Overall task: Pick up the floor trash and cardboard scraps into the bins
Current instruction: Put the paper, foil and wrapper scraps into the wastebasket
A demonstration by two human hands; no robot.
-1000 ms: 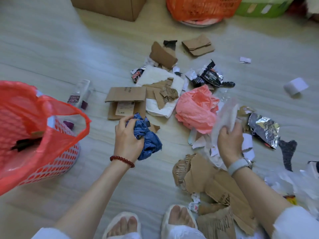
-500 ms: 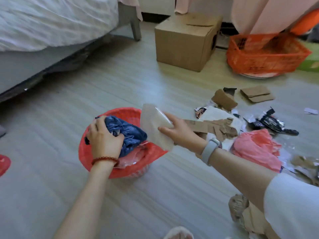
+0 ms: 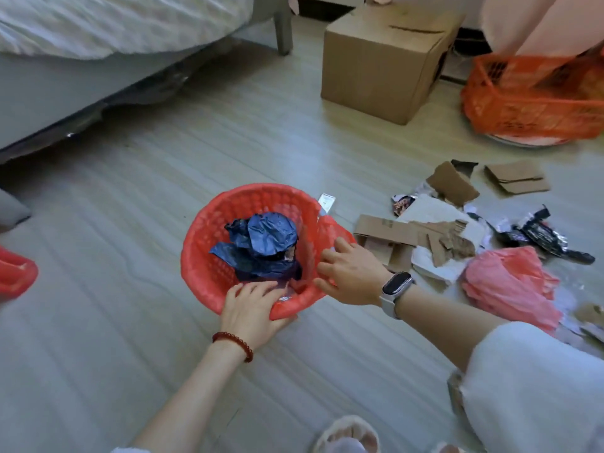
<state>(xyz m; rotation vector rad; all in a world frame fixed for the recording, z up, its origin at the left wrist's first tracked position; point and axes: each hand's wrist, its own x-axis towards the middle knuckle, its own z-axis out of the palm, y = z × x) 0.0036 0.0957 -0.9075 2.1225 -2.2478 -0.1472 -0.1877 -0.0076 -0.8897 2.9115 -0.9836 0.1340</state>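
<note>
A round red mesh bin (image 3: 209,243) with a red liner stands on the floor in front of me. A crumpled blue bag (image 3: 264,238) lies inside it. My left hand (image 3: 253,310) grips the bin's near rim, fingers inside and thumb underneath. My right hand (image 3: 348,274) holds the right side of the rim and liner. To the right lie cardboard scraps (image 3: 385,232), a pink plastic bag (image 3: 513,282), black wrappers (image 3: 542,237) and white paper (image 3: 431,212).
A closed cardboard box (image 3: 382,63) stands at the back, an orange crate (image 3: 536,103) at the back right. A bed (image 3: 98,44) fills the upper left. Another red bin's edge (image 3: 13,273) shows at far left. My slippered feet (image 3: 348,434) are at the bottom.
The blue bag has left my left hand and lies in the bin. The clear plastic piece is gone from my right hand. Both hands now hold the bin's rim.
</note>
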